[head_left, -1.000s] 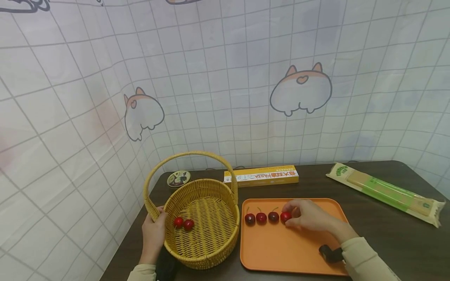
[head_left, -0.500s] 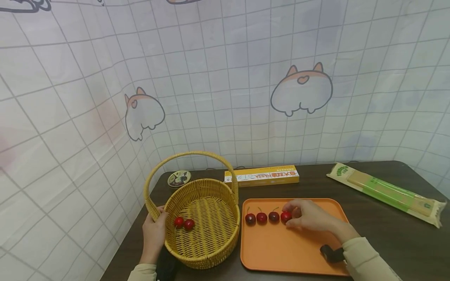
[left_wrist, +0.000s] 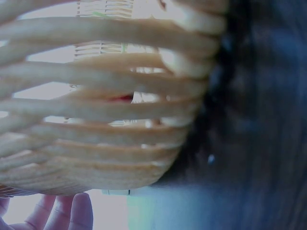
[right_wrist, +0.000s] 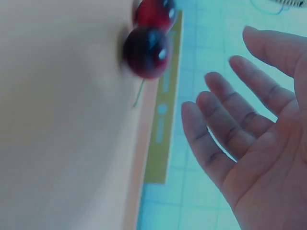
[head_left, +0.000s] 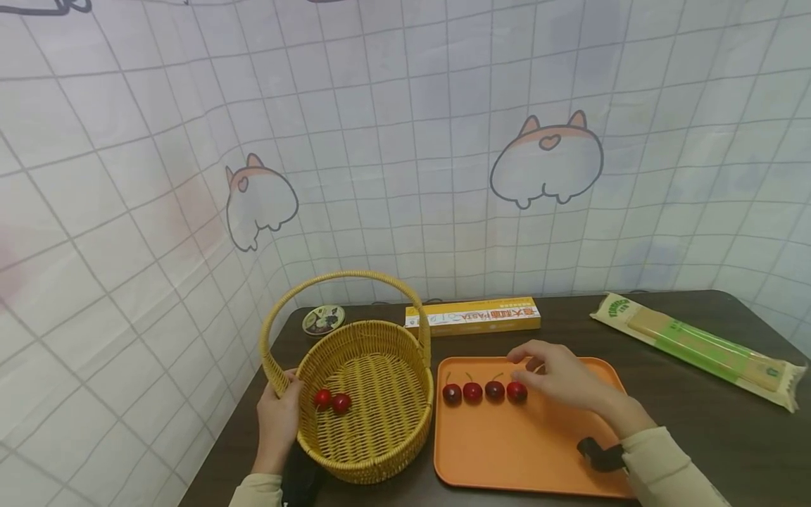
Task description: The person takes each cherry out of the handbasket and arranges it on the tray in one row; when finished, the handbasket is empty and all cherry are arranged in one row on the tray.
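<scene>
Four cherries (head_left: 484, 391) lie in a straight row on the orange tray (head_left: 526, 451), side by side near its far edge, stems pointing away from the person. The right hand (head_left: 557, 377) hovers just above and beside the rightmost cherry (head_left: 517, 391), holding nothing; its grip is spread, and the right wrist view shows the fingers (right_wrist: 225, 124) straight and apart, clear of the dark cherry next to them. The tray sits on the dark desk (head_left: 709, 415), just to the right of a yellow wicker basket (head_left: 374, 436) with a tall arched handle (head_left: 342, 280). Two more cherries (head_left: 332, 401) rest inside the basket, touching each other, close to its left wall. The left hand (head_left: 277, 422) grips the basket's left rim near the foot of the handle, thumb over the edge and fingers on the outer weave; the left wrist view shows only blurred wicker strands up close with fingertips (left_wrist: 72, 213) below them. Behind the tray a long yellow pasta box (head_left: 472, 315) lies flat along the wall. A small round tin (head_left: 323, 319) lies behind the basket. Well apart, at the right of the desk, lies a long green-and-clear noodle packet (head_left: 697, 348).
</scene>
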Demonstrator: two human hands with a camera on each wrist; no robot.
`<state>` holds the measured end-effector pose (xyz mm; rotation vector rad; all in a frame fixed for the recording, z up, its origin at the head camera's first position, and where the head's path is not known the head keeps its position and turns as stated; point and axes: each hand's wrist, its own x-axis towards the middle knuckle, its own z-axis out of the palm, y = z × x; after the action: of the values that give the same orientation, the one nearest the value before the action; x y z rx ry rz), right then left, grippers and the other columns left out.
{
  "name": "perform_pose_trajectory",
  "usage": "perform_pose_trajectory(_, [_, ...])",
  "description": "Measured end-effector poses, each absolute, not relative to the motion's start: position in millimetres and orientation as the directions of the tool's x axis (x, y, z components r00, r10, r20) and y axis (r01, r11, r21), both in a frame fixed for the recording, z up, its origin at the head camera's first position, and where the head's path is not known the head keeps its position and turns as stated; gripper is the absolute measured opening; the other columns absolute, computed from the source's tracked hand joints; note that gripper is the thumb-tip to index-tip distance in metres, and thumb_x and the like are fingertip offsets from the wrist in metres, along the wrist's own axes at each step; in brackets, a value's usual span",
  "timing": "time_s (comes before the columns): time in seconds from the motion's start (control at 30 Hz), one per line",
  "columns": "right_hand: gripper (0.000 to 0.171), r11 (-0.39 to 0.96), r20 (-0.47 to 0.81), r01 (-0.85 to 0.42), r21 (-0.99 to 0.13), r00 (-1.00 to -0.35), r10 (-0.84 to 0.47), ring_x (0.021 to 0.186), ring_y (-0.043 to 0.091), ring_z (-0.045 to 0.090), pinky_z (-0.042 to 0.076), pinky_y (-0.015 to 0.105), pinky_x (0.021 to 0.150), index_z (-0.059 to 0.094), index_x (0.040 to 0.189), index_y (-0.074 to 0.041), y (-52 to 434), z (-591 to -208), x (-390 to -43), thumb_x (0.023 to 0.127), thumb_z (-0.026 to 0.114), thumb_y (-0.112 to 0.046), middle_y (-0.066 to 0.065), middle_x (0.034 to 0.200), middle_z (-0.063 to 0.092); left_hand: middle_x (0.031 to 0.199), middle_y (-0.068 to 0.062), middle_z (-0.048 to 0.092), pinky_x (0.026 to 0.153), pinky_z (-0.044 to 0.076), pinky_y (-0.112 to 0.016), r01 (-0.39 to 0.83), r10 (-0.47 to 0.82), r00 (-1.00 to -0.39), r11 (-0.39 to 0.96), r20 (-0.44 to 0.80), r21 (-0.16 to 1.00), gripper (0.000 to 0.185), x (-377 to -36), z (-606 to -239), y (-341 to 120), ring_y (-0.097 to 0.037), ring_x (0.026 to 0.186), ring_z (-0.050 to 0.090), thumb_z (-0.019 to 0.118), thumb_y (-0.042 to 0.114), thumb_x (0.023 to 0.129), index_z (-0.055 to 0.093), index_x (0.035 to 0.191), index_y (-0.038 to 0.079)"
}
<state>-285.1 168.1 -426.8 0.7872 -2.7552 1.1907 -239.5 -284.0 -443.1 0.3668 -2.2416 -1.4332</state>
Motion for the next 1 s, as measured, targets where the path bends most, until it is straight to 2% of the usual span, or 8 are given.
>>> perform_pose_trajectory(0.2, [0.024, 0.434, 0.238, -0.473, -0.767, -0.837, -0.493, 0.089, 0.022, 0.064, 0.052, 0.030, 0.070, 0.065, 0.114, -0.018, 146, -410, -273, 0.094, 0.066, -0.030, 0.006, 0.111, 0.066, 0.121, -0.021, 0.062, 0.077, 0.045, -0.031, 0.005, -0.451, -0.867, 0.416, 0.212, 0.909, 0.030, -239, -442, -285, -0.029, 0.100, 0.056, 0.050, 0.024, 0.100, 0.061, 0.118, 0.002])
perform_pose_trajectory(0.43, [0.018, 0.314, 0.260, -0.507, -0.803, -0.772, -0.580, 0.084, 0.015, 0.065, 0.054, 0.032, 0.070, 0.067, 0.112, -0.021, 109, -407, -262, 0.096, 0.063, -0.028, 0.004, 0.107, 0.068, 0.120, -0.018, 0.063, 0.077, 0.044, -0.027, -0.011, -0.459, -0.866, 0.415, 0.199, 0.910, 0.029, -240, -444, -285, -0.025, 0.098, 0.055, 0.052, 0.023, 0.099, 0.062, 0.118, 0.003])
perform_pose_trajectory(0.6, [0.018, 0.220, 0.246, -0.488, -0.844, -0.719, -0.650, 0.079, 0.016, 0.066, 0.054, 0.038, 0.070, 0.066, 0.114, -0.019, 81, -405, -261, 0.097, 0.061, -0.025, 0.003, 0.098, 0.069, 0.118, -0.019, 0.063, 0.076, 0.044, -0.027, 0.004, -0.460, -0.862, 0.414, 0.213, 0.910, 0.030, -241, -445, -284, -0.025, 0.095, 0.056, 0.052, 0.022, 0.098, 0.062, 0.119, 0.003])
perform_pose_trajectory(0.73, [0.018, 0.201, 0.258, -0.503, -0.841, -0.698, -0.668, 0.081, 0.017, 0.064, 0.053, 0.033, 0.071, 0.067, 0.114, -0.021, 58, -400, -260, 0.098, 0.060, -0.024, -0.001, 0.102, 0.068, 0.119, -0.019, 0.063, 0.076, 0.044, -0.026, 0.001, -0.465, -0.860, 0.413, 0.212, 0.911, 0.029, -241, -445, -283, -0.024, 0.095, 0.056, 0.052, 0.020, 0.097, 0.063, 0.118, 0.003])
perform_pose_trajectory(1.0, [0.017, 0.228, 0.249, -0.534, -0.814, -0.676, -0.694, 0.096, 0.012, 0.062, 0.050, 0.029, 0.084, 0.068, 0.112, -0.023, 7, -399, -263, 0.097, 0.061, -0.026, -0.005, 0.109, 0.068, 0.120, -0.020, 0.063, 0.074, 0.044, -0.025, 0.004, -0.459, -0.863, 0.412, 0.211, 0.911, 0.030, -241, -444, -284, -0.025, 0.096, 0.056, 0.052, 0.021, 0.098, 0.062, 0.119, 0.002])
